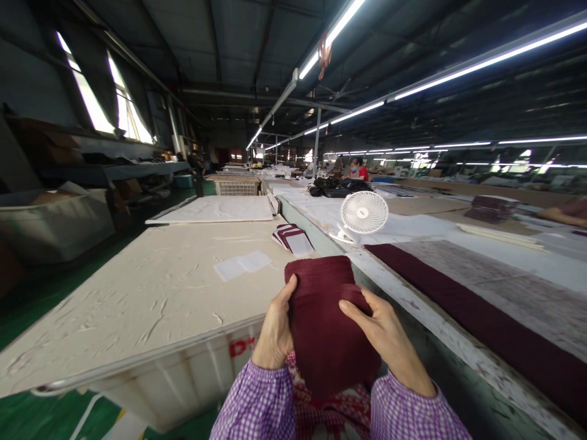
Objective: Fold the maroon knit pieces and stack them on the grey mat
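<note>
Head view: a maroon fabric panel (332, 342) is held up on the near side of the white clip-on fan (364, 212), which serves as landmark; its left edge is pinched by the left hand (276, 324), thumb in front and fingers mostly hidden behind; its upper right part is gripped likewise by the right hand (385, 333), thumb laid near a small fold; both grips are closed on cloth, apparently so that the panel is kept spread; whether several layers are held cannot be told.

Left of the fan, maroon-and-white cut pieces (293, 239) are fanned out, perhaps so that each can be picked up singly; farther left and nearer, thin white sheets (243, 264) are laid on a cream-covered board (151, 293), which seems to be propped on a plastic tub (192, 382) as a makeshift worktop; right of the fan and nearer, a long maroon fabric strip (481, 324) is stretched along the table edge.
</note>
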`<act>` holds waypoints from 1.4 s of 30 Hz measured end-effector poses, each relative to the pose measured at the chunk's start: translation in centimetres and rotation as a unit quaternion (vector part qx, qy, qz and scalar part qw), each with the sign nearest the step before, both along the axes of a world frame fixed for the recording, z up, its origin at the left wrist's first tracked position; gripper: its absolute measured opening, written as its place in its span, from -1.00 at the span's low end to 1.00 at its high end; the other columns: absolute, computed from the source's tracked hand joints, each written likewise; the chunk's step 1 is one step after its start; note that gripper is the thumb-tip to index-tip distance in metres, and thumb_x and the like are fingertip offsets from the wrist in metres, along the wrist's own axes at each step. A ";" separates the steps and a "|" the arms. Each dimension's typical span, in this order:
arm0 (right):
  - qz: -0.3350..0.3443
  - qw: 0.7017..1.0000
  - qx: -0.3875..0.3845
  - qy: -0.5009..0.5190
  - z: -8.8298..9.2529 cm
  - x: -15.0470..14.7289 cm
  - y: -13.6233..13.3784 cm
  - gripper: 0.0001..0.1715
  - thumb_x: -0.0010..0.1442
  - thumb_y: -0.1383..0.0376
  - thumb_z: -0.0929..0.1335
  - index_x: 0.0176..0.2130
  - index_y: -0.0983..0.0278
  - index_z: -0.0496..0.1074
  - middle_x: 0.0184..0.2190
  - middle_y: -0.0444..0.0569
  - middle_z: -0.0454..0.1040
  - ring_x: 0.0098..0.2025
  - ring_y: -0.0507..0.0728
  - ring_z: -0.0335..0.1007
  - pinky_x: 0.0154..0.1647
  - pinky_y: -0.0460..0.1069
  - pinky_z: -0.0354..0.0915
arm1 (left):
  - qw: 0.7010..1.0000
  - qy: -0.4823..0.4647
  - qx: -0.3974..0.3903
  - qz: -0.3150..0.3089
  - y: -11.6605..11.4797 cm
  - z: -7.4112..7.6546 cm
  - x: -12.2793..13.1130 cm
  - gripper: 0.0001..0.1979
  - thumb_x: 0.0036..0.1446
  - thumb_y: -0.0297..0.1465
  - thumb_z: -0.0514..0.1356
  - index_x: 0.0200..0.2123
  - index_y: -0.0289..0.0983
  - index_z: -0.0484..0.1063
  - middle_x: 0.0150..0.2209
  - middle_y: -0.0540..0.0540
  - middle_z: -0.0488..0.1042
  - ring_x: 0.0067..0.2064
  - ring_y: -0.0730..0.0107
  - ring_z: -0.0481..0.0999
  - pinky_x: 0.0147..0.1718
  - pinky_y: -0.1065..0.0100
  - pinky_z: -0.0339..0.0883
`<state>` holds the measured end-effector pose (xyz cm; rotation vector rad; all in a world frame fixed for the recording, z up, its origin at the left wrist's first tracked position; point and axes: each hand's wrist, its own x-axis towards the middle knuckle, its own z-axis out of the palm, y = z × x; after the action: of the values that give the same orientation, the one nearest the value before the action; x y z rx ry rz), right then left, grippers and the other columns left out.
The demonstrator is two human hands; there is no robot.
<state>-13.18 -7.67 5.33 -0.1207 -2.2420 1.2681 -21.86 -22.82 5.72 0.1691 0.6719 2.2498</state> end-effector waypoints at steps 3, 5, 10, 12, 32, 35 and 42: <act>-0.014 1.000 -0.006 0.002 0.3 0.0 -0.4 -0.71 0.15 0.09 0.32 -0.28 0.26 0.41 -0.32 -0.07 0.51 -0.24 0.17 0.41 -0.20 0.00 0.33 | 0.999 0.034 0.010 0.006 0.0 -0.3 0.2 -0.61 0.11 -0.18 0.19 -0.17 -0.41 0.49 -0.26 -0.22 0.59 -0.20 0.18 0.58 -0.08 0.27 0.43; -0.025 1.000 -0.008 0.010 0.3 -0.1 -0.4 -0.70 0.14 0.09 0.32 -0.27 0.26 0.42 -0.31 -0.05 0.52 -0.25 0.18 0.42 -0.21 0.01 0.34 | 0.995 0.093 0.023 0.026 0.0 -0.7 0.3 -0.65 0.06 -0.23 0.26 -0.16 -0.36 0.49 -0.25 -0.18 0.59 -0.21 0.23 0.58 -0.12 0.32 0.43; -0.029 0.999 -0.006 0.015 -0.5 -0.5 0.1 -0.67 0.14 0.07 0.33 -0.20 0.25 0.39 -0.28 -0.03 0.51 -0.24 0.19 0.43 -0.18 0.05 0.35 | 0.975 0.214 -0.013 0.052 0.1 -1.6 0.2 -0.75 -0.13 -0.55 0.36 -0.30 -0.34 0.49 -0.35 -0.13 0.59 -0.34 0.30 0.58 -0.27 0.38 0.45; -0.046 0.998 0.006 0.038 -0.9 -0.6 0.4 -0.62 0.11 0.08 0.35 -0.12 0.22 0.36 -0.17 -0.02 0.48 -0.13 0.20 0.40 -0.06 0.08 0.31 | 0.976 0.212 -0.022 0.047 0.1 -1.7 0.1 -0.77 -0.12 -0.55 0.34 -0.30 -0.36 0.49 -0.37 -0.14 0.59 -0.37 0.31 0.57 -0.31 0.39 0.45; 0.050 0.994 -0.097 -0.022 -0.4 -0.4 -0.1 -0.54 0.13 0.04 0.35 -0.06 0.24 0.45 -0.16 0.00 0.56 -0.15 0.24 0.47 -0.19 0.05 0.42 | 0.977 0.197 -0.034 0.067 -0.2 -1.4 -0.2 -0.76 -0.18 -0.56 0.36 -0.34 -0.38 0.49 -0.43 -0.15 0.59 -0.44 0.32 0.55 -0.38 0.39 0.44; 0.032 0.997 -0.069 -0.026 -0.5 -0.5 0.1 -0.55 0.14 0.04 0.35 -0.08 0.25 0.48 -0.15 0.00 0.56 -0.16 0.24 0.49 -0.20 0.06 0.42 | 0.980 0.188 -0.018 0.062 -0.2 -1.2 -0.1 -0.78 -0.04 -0.45 0.33 -0.27 -0.38 0.49 -0.33 -0.20 0.59 -0.34 0.26 0.58 -0.26 0.33 0.45; 0.031 0.999 -0.012 -0.022 -0.3 -0.5 0.2 -0.56 0.16 0.05 0.33 -0.08 0.27 0.46 -0.16 0.01 0.56 -0.13 0.23 0.47 -0.09 0.07 0.38 | 0.998 0.062 0.030 0.009 -0.5 -0.4 -0.4 -0.64 0.16 -0.28 0.16 -0.11 -0.47 0.46 -0.21 -0.28 0.58 -0.09 0.12 0.54 0.07 0.19 0.31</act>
<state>-13.70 -7.50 5.04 -0.0902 -2.2830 1.3381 -22.28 -23.29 5.34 0.3361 0.6725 2.2915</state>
